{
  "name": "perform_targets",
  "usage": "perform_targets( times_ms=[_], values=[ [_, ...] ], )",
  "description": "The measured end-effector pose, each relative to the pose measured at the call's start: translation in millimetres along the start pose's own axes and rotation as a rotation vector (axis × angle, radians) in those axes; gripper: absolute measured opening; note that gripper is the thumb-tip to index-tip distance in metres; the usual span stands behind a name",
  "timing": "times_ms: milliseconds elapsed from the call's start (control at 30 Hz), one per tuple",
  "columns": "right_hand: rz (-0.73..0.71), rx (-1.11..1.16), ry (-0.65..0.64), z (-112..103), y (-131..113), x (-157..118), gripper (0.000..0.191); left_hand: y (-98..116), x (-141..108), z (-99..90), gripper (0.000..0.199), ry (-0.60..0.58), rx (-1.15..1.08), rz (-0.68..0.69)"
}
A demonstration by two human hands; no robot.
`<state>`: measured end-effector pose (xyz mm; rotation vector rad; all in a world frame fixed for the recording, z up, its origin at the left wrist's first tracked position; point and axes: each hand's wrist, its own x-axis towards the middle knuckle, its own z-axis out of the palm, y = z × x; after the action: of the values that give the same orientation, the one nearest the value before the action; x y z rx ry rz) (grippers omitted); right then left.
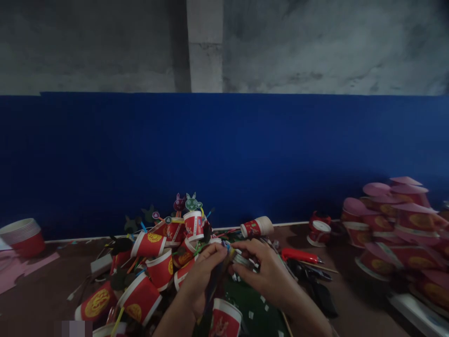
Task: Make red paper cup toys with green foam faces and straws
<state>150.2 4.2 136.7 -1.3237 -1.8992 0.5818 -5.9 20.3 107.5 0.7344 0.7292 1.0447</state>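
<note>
My left hand (201, 271) is closed, its thumb and forefinger pinching a bundle of thin coloured strips (214, 280) whose blue and yellow ends show at the fingertips. Opposite it, my right hand (264, 267) has its fingers bent in close to those ends; what they grip is too dim and small to make out. White pieces (242, 259) lie just behind the right fingers. Below the hands, a red paper cup (225, 319) stands on a dark green surface (249, 306) scattered with small white squares. Left of my left hand lies a red cup (159, 269) with a gold print, among several others.
Cups with rabbit-shaped cutouts (191, 201) are heaped at left. A cup stack (257, 227) lies behind the hands. A red-handled tool (300, 255) and black scissors (315, 276) lie right, before pink-topped cups (414, 217). Another cup stack (23, 237) stands far left. A blue panel (224, 159) closes the back.
</note>
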Motion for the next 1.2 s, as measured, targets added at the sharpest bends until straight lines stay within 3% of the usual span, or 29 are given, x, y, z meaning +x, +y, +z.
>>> perform_targets(
  times_ms=[233, 467, 733, 800, 900, 1033, 1100, 1200],
  values=[
    [-0.054, 0.068, -0.068, 0.0, 1.0, -1.2, 0.041, -1.3, 0.9, -6.5, 0.025, -0.090, -0.006, -0.017],
    [-0.005, 0.016, -0.036, 3.1, -3.1, 0.1, 0.024, -1.4, 4.5, -9.3, 0.034, -0.141, 0.045, -0.029],
    [0.055, 0.136, 0.004, 6.6, -5.8, 3.5, 0.018, 1.5, 4.9, -9.6, 0.030, -0.091, 0.106, -0.050],
    [0.073, 0.190, -0.004, 6.9, -5.6, 4.9, 0.018, 1.8, 3.6, -7.6, 0.027, -0.055, 0.219, 0.038],
    [0.098, 0.236, 0.031, 8.2, -1.5, 7.3, 0.017, 0.6, -0.1, -4.4, 0.028, 0.018, 0.583, 0.343],
    [0.136, 0.309, 0.053, 10.9, 5.8, 9.7, 0.019, -6.6, -6.6, -2.0, 0.056, 0.040, 1.101, 0.687],
    [0.153, 0.347, 0.053, 11.7, 6.5, 10.2, 0.022, -11.3, -8.5, -1.5, 0.067, 0.031, 1.297, 0.754],
    [0.165, 0.390, 0.047, 12.2, 4.8, 10.0, 0.026, -16.9, -7.7, -2.2, 0.071, 0.055, 1.549, 0.736]
  ],
)
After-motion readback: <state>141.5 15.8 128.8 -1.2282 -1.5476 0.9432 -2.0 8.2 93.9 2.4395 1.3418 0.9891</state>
